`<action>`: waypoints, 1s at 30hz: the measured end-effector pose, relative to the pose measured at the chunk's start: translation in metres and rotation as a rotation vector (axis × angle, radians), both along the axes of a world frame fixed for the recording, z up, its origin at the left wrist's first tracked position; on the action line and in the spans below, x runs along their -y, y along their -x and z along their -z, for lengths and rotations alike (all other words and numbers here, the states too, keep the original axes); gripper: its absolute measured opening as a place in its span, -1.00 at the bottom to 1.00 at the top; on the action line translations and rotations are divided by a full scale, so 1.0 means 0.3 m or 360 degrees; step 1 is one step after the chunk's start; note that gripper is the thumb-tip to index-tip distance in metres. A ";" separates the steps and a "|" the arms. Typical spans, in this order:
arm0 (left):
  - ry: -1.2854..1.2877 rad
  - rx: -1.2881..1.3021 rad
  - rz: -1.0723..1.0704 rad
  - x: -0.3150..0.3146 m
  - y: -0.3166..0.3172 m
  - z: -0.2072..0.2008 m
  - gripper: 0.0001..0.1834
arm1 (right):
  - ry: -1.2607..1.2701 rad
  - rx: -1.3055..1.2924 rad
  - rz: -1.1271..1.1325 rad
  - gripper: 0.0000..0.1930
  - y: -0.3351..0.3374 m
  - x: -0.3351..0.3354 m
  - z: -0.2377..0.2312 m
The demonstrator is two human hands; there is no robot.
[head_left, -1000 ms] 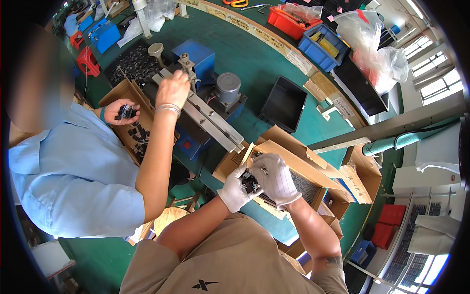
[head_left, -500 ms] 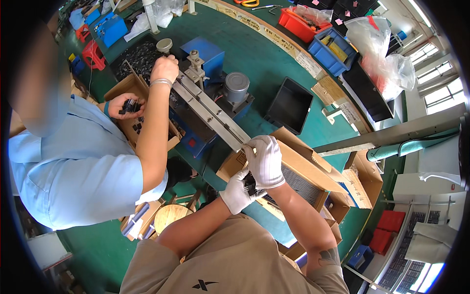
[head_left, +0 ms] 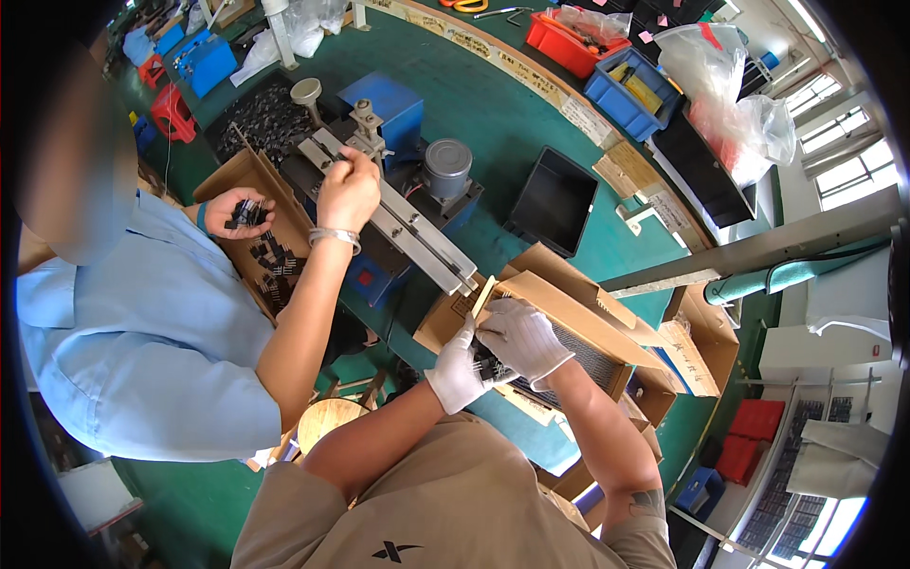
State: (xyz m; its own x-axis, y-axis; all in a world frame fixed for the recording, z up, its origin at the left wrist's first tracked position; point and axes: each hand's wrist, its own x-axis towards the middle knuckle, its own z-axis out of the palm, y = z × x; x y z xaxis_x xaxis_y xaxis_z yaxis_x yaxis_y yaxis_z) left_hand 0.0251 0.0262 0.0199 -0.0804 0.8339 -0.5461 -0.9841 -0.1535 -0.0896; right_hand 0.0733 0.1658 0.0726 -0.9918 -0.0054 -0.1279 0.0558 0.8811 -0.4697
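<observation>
My left hand [head_left: 457, 377], in a white glove, is closed around several small black parts with metal pins [head_left: 487, 364]. Also gloved, my right hand [head_left: 527, 338] bends over them, its fingertips pinched close to my left thumb; what they hold is hidden. A thin pale-yellow strip [head_left: 484, 296] sticks up just beyond my fingers. Both hands are over the near side of an open cardboard box [head_left: 545, 292] packed with rows of dark grey parts [head_left: 588, 360]. Beyond my hands is the end of a metal rail [head_left: 417, 242] on a bench machine.
At left, a co-worker in blue holds black parts in one hand [head_left: 237, 214] above a cardboard box [head_left: 299, 223]; the other hand [head_left: 348, 192] is at the rail. A black tray [head_left: 555, 202], blue bin [head_left: 633, 95] and red bin [head_left: 576, 43] stand farther back.
My right hand has moved from the rail's end down and right, toward the parts in my left hand. The co-worker's far hand has slid along the rail toward me.
</observation>
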 end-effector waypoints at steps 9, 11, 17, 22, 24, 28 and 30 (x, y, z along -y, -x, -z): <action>0.0019 -0.0071 0.0079 0.000 -0.022 0.038 -0.53 | 0.0642 0.0039 0.0607 -0.79 -0.020 -0.006 -0.019; 0.0020 -0.0072 0.0090 -0.001 -0.025 0.053 -0.56 | 0.0458 -0.0104 0.0632 -0.77 -0.022 0.002 -0.008; -0.0043 -0.0114 0.0030 -0.008 -0.030 0.073 -0.55 | 0.0195 -0.0298 0.0465 -0.75 -0.026 0.030 0.024; 0.0038 -0.0082 0.0051 -0.013 -0.016 0.033 -0.43 | -0.0078 -0.0187 0.0518 -0.77 -0.011 0.051 -0.037; -0.0006 -0.0042 0.0048 -0.011 -0.006 0.017 -0.40 | -0.0021 -0.0362 0.0572 -0.81 0.013 0.044 -0.040; -0.0085 -0.0022 -0.0019 -0.008 -0.012 0.071 -0.36 | 0.0287 -0.0837 0.0610 -0.95 0.063 0.044 -0.026; -0.0086 -0.0003 -0.0014 -0.004 -0.012 0.051 -0.35 | 0.0352 -0.0948 0.0690 -0.94 0.083 0.052 0.007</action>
